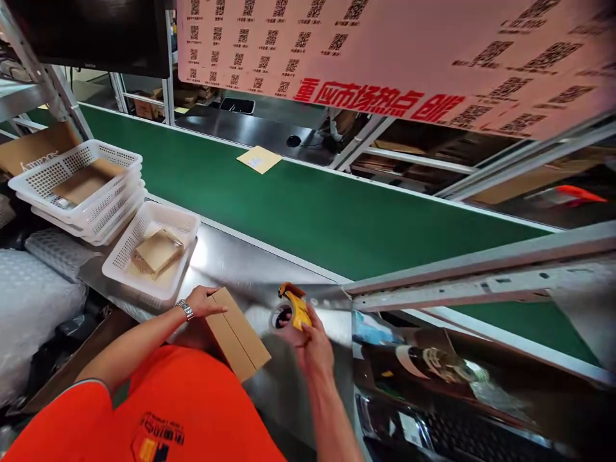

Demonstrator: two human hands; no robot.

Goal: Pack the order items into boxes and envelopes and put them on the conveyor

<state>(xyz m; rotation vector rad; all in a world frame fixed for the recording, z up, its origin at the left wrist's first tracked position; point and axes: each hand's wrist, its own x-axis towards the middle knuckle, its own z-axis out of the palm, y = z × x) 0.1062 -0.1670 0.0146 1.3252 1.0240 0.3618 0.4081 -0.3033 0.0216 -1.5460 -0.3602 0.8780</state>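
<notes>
A closed brown cardboard box [240,337] rests at a slant on the metal worktop, close to my body. My left hand [205,301], with a watch on its wrist, grips the box's far left end, thumb on top and the other fingers partly hidden. To the right of the box, my right hand [312,343] is wrapped round a yellow tape dispenser [299,311] that carries a roll of clear tape. The dispenser is held above the worktop, apart from the box.
A white basket [187,228] with a small package stands left of the box, beside stacked white baskets [139,160]. Beyond runs a green conveyor belt [289,212] bearing a yellow envelope [260,159]. A metal frame [433,269] and a keyboard [457,430] are at right.
</notes>
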